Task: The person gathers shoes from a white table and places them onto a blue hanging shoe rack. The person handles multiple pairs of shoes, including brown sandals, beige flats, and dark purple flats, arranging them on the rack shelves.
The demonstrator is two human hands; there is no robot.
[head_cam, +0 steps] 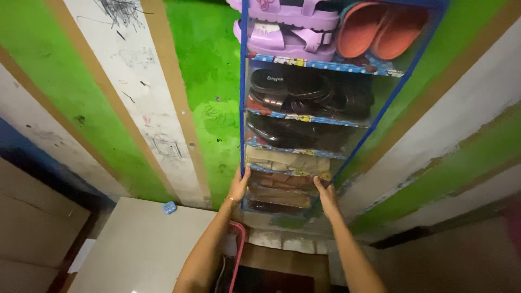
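Your left hand (pixel 239 185) fingers wrap the blue shoe rack (pixel 242 108) at its left post; your right hand (pixel 326 194) fingers grip its right edge, low against the green striped wall (pixel 206 81). Uneven pulling could tip it, spilling the purple sandals (pixel 287 24). Both arms reach straight forward.

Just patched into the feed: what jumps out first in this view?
The blue-framed shoe rack against the green striped wall, with purple sandals and orange slippers on its top tier. Low down, the left hand and right hand touch the rack's two sides.
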